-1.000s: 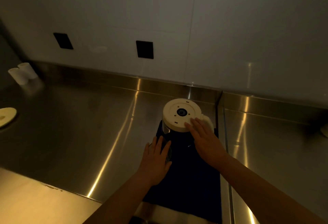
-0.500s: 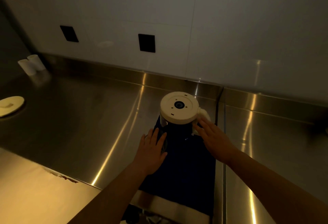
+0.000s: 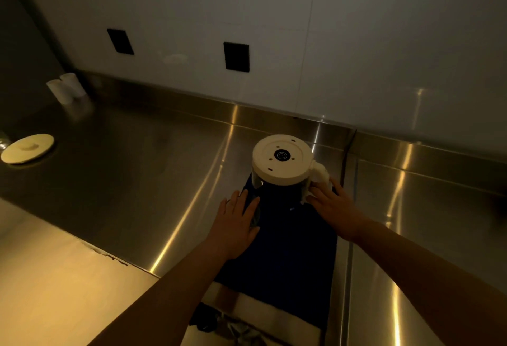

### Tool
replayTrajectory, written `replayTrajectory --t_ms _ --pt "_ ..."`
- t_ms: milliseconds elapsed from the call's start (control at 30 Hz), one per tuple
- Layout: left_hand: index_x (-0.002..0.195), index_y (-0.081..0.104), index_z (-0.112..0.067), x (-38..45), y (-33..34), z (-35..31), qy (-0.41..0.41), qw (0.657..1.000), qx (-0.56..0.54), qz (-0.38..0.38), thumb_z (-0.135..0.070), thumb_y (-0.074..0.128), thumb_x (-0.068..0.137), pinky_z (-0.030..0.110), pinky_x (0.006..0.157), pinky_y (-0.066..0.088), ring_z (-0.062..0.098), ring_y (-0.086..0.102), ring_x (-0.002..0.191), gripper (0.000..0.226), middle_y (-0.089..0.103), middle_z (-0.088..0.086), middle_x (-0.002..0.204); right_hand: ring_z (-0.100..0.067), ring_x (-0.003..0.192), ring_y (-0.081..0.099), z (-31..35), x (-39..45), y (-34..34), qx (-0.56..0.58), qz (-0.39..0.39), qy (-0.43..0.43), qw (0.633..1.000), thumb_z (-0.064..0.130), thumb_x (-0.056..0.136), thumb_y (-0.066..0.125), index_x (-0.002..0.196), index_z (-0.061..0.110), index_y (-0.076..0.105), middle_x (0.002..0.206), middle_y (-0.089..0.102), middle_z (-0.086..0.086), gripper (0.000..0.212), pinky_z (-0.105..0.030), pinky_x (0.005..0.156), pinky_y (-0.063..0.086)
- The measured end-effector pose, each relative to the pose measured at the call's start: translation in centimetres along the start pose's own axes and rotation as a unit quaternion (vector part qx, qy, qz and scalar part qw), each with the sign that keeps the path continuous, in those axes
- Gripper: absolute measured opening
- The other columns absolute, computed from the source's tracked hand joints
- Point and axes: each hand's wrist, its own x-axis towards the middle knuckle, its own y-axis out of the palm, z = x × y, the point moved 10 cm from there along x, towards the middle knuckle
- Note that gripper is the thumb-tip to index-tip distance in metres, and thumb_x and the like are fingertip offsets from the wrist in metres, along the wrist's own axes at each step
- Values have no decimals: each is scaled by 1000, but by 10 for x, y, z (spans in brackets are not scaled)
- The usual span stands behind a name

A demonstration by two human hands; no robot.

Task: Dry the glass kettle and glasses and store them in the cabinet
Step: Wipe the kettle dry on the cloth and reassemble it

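Glass kettle (image 3: 282,170) sits upside down on the far end of a dark blue cloth (image 3: 285,241), cream plastic base up: round flat disc with a black concentric connector at centre. Clear glass wall shows just under the base rim. White plastic handle (image 3: 319,173) sticks out to the right.

My left hand (image 3: 236,225): palm down, fingers straight and slightly spread, lying over a glass (image 3: 255,212) at the cloth's left edge, near the kettle's near-left side. The glass is transparent and barely readable in this light.

My right hand (image 3: 333,205): fingers extended, loosely together, tips at the lower end of the handle. Can't tell if the thumb wraps it.

Cloth is matte with a white band at the near end, laid on a brushed stainless counter (image 3: 123,181) with streaky reflections and a seam on the right. Far left: a cream round lid (image 3: 27,148) lying flat, and two small white cylindrical cups (image 3: 65,89) by the glossy white wall panels (image 3: 384,44).
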Motion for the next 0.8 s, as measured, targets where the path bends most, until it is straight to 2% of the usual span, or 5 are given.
replayTrajectory --t_ms 100,167,267,333,800 --pt "151 -7 -23 0 -1 0 -2 1000 5 -1 -50 30 98 43 115 -9 27 -13 145 70 -13 10 159 -32 145 1 0 3 10 -22 21 -3 1000 8 86 58 145 14 29 156 14 -13 66 -53 110 -11" --pt "152 -7 -23 0 -2 0 -1 1000 6 -2 -50 30 98 43 116 -8 27 -13 145 70 -12 10 159 -33 144 3 0 3 9 -40 19 -8 999 6 83 62 143 13 33 156 16 -14 67 -55 110 -8" --pt "151 -7 -23 -1 -2 -1 0 1000 5 -1 -49 29 99 44 116 -7 27 -14 145 69 -13 10 159 -33 132 40 -4 3 3 -60 10 -7 998 4 55 84 112 13 67 133 54 -14 60 -60 107 28" --pt "151 -7 -23 -2 -3 -1 -1 1000 3 -2 -49 29 99 44 116 -7 27 -14 145 69 -13 10 159 -30 120 55 -5 3 2 -75 -5 -11 997 6 40 90 84 16 75 111 68 -9 48 -57 95 44" --pt "152 -6 -24 -1 -3 -2 -9 1000 8 -7 -50 30 98 43 116 -7 27 -12 145 69 -11 9 159 -26 104 64 -8 6 1 -113 -7 -31 993 9 37 90 68 21 73 77 69 2 38 -61 95 42"
